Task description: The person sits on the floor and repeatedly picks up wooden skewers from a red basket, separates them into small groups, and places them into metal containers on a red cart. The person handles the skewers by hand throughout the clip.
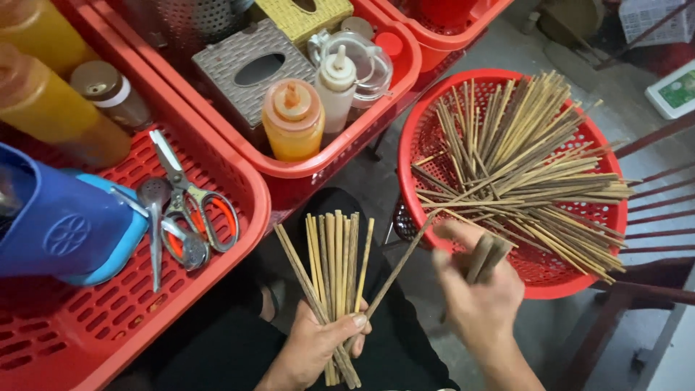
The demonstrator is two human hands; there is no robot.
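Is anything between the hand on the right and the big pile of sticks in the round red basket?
Nothing visible blocks it. The right hand, already holding a few wooden chopsticks, sits just at the near rim of the round red plastic basket. The loose pile of wooden chopsticks lies open right beyond it.

The round basket [427, 108] is red with a small hole pattern. The chopsticks [521, 166] are pale brown. The squeeze bottle [292, 119] is orange, the scissors [190, 203] have probably red handle insides.
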